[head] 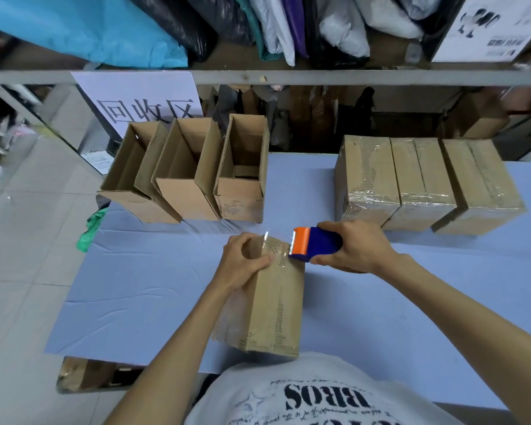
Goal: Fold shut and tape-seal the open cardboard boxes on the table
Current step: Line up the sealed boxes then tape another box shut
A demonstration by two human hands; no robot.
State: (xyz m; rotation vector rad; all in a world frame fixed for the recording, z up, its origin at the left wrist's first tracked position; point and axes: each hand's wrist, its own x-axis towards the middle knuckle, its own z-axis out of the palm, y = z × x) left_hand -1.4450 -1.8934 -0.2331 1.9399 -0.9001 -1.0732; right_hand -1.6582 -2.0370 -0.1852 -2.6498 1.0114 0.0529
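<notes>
A closed cardboard box [273, 308] lies lengthwise in front of me on the blue-covered table [141, 271]. My left hand [246, 259] grips its far end, thumb pressing on a strip of clear tape there. My right hand [353, 246] holds a blue and orange tape dispenser [313, 244], its toothed orange edge against the box's far right top corner. Three open boxes stand at the back left: left [135, 173], middle [184, 176], right [242, 173]. Three sealed, taped boxes [423, 182] sit side by side at the back right.
A white sign with black characters [141, 99] hangs from a grey shelf rail [288, 76] behind the open boxes. Bags fill the shelf above. A green scrap [89, 228] hangs at the table's left edge. Tiled floor lies to the left.
</notes>
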